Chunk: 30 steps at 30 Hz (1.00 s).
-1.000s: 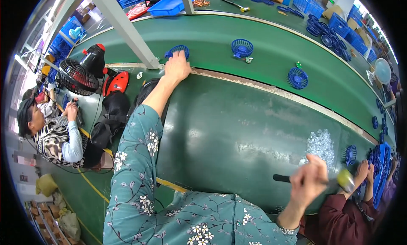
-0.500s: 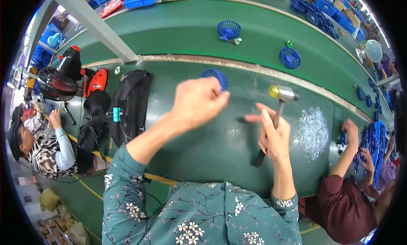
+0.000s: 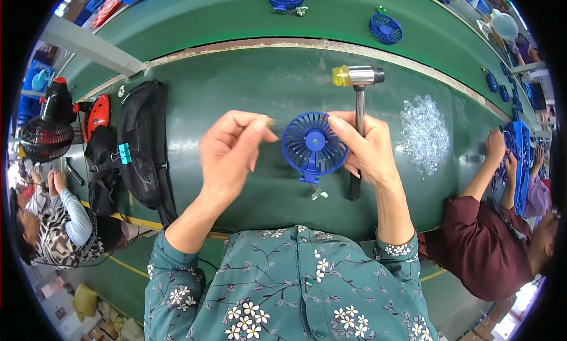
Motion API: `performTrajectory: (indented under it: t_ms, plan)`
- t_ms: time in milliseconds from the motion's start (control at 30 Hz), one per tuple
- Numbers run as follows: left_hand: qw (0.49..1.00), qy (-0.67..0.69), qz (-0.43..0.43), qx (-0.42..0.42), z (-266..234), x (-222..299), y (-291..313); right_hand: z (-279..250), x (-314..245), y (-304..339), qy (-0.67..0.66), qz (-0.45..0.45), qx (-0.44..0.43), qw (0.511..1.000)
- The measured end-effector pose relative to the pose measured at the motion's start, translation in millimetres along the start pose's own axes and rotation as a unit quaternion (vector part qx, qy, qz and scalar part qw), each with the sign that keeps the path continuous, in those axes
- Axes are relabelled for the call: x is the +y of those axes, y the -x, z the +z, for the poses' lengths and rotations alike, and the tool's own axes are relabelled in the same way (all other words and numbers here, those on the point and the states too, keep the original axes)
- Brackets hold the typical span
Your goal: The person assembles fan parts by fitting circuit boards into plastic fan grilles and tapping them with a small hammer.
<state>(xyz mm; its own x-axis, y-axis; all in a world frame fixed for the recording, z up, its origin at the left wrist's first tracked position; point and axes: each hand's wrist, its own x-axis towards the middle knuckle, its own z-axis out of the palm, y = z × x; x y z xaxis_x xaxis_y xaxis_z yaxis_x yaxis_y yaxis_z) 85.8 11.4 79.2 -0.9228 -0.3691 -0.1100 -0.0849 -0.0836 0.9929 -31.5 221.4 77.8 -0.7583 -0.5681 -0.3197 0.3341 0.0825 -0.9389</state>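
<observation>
My right hand [image 3: 372,145] pinches the right rim of a round blue plastic fan cage [image 3: 315,141] between thumb and fingers. A mallet [image 3: 358,93] with a yellow and a black face also stays in that hand, its head pointing away and its dark handle coming out below. Under the cage hangs or lies a small green-white circuit board [image 3: 319,194]; its wire is barely visible. Left of the cage, my left hand [image 3: 227,155] has thumb and forefinger pressed together. Whether something tiny sits in that pinch I cannot make out.
Small clear plastic pieces [image 3: 425,134] lie heaped on the right of the green bench. A black bag [image 3: 143,143] rests on the left. Beyond the bench edge, blue fan cages [image 3: 385,28] sit on a green belt. Co-workers flank both sides, with a black desk fan [image 3: 47,137] far left.
The blue fan cage has come from the far side of the bench to between my hands, and my right hand now grips it with the mallet. My left hand has drawn back left; the view has shifted.
</observation>
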Motion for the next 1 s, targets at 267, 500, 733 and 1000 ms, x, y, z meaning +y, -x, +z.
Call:
performTrajectory:
  t_ms: [267, 500, 733, 1000]
  plan:
    - [0.949, 0.163, -0.231, -0.141, 22, -16, 18, 5, -13, -6, -0.006, -0.007, 0.007, 1.0]
    - [0.918, 0.245, -0.246, -0.193, 36, -15, 16, 13, -23, -11, 0.069, -0.015, 0.011, 0.997]
    - [0.919, 0.287, -0.225, -0.152, 43, -23, 21, 25, -30, -16, 0.143, -0.051, 0.008, 0.988]
    - [0.897, 0.377, -0.211, -0.092, 34, -22, 11, 31, 15, 22, 0.098, -0.002, -0.018, 0.995]
